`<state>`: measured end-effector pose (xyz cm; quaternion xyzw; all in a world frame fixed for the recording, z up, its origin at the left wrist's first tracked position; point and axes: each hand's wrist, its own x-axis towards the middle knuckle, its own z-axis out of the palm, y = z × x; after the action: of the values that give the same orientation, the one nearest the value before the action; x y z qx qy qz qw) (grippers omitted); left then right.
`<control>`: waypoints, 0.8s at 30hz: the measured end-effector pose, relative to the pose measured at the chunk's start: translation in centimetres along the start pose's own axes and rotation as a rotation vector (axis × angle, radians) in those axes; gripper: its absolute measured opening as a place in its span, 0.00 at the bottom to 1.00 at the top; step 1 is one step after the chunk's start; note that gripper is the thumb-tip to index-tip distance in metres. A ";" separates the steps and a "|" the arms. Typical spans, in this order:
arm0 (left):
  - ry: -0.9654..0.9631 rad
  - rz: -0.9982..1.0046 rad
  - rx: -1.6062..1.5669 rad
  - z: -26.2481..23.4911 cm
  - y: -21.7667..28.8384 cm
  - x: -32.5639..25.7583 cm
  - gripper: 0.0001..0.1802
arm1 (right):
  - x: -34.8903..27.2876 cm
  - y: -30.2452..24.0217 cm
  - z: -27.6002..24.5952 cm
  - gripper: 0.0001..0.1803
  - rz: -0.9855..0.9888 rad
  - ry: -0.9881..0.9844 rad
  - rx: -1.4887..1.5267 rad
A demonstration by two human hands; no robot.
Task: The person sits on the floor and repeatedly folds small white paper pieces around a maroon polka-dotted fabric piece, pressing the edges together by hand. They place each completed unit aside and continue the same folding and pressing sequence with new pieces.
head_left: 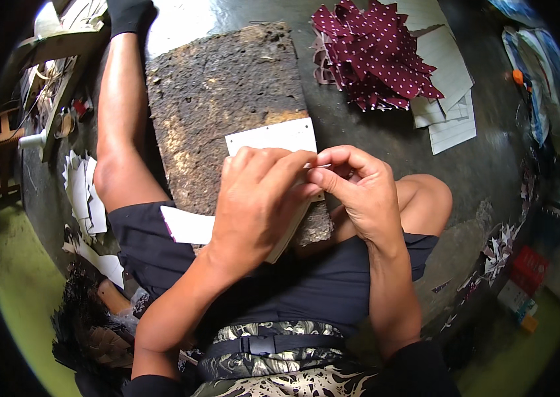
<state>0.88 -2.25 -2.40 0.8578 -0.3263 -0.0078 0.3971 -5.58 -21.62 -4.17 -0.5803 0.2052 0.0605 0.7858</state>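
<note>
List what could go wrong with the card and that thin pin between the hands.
1. The thin pin, pinched by the right hand, sits close to the left hand fingers and might prick them.
2. The white card is held over the rough dark board on the lap; it could slip or bend.

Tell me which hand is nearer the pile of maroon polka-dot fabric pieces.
Right. The right hand sits below the maroon polka-dot fabric pieces, toward the same side; the left hand is farther left, gripping the white card.
</note>
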 end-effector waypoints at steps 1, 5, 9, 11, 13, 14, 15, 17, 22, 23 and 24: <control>0.012 0.019 0.000 0.4 -0.4 -0.1 0.23 | 0.2 0.2 -0.2 0.09 -0.018 -0.021 0.012; 0.000 0.002 0.001 0.5 -1.4 -1.2 0.22 | 0.3 0.5 -1.1 0.09 -0.009 -0.045 0.050; 0.026 0.054 0.046 0.4 -1.2 -1.1 0.20 | 0.6 0.5 -1.2 0.10 -0.002 -0.007 0.009; 0.037 0.073 0.067 0.4 -1.1 -0.8 0.19 | 0.9 0.4 -1.1 0.10 0.064 -0.004 0.092; 0.024 0.097 0.077 0.3 -1.1 -0.6 0.20 | 1.0 0.1 -1.0 0.11 0.089 -0.004 0.080; 0.027 0.117 0.083 0.2 -1.1 -0.6 0.20 | 1.0 0.0 -0.9 0.11 0.098 0.004 0.064; 0.012 0.117 0.084 0.1 -1.2 -0.6 0.20 | 1.0 -0.1 -0.8 0.11 0.093 0.010 0.020; 0.003 0.136 0.088 0.1 -1.4 -0.8 0.20 | 1.0 -0.2 -0.6 0.12 0.049 0.011 -0.054; -0.020 0.158 0.089 -0.1 -1.6 -0.8 0.22 | 1.0 -0.3 -0.7 0.12 0.135 0.021 -0.016; -0.027 0.163 0.092 -0.2 -1.6 -0.8 0.22 | 1.0 -0.2 -0.7 0.12 0.134 0.019 -0.001; -0.029 0.169 0.093 -0.2 -1.6 -0.7 0.23 | 1.0 -0.2 -0.8 0.12 0.131 0.012 -0.002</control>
<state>1.27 -0.92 -3.51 0.8445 -0.4031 0.0284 0.3514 -4.77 -22.55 -4.57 -0.5667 0.2472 0.1084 0.7785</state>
